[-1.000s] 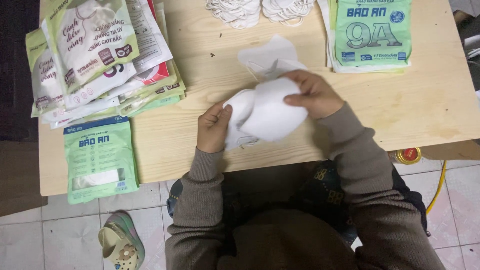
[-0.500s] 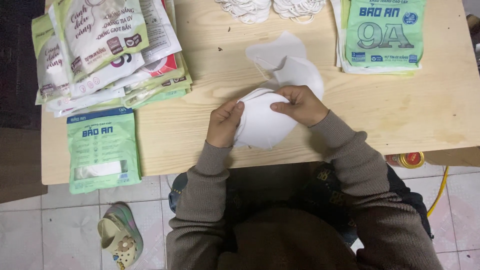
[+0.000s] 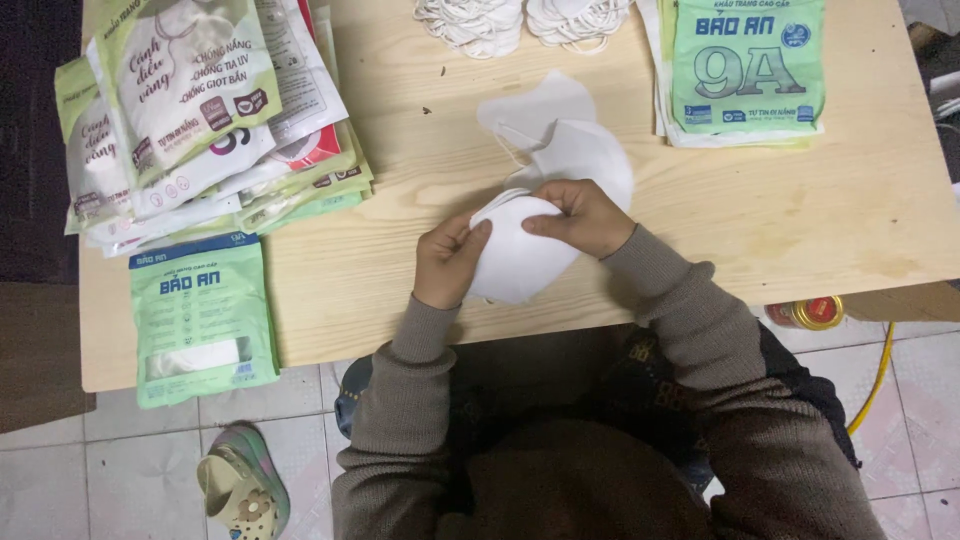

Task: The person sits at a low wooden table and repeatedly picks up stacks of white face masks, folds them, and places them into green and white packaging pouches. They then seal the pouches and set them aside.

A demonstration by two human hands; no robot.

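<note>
Two hands clasping a white mask over a wooden table.

Left hand (image 3: 447, 262) pinching the left edge of the mask (image 3: 520, 255), thumb on top; right hand (image 3: 582, 217) closed on the upper right edge, fingers curled over it. Mask between both hands, near the table's (image 3: 400, 270) front edge. Just beyond the right hand, loose white masks (image 3: 560, 125) lying flat. Further out: white bundles (image 3: 520, 20) at the far edge, green packets (image 3: 745, 70) far right, mixed packets (image 3: 200, 110) stacked far left, one green packet (image 3: 203, 320) near left. Sandal (image 3: 240, 490) on the tiled floor.
</note>
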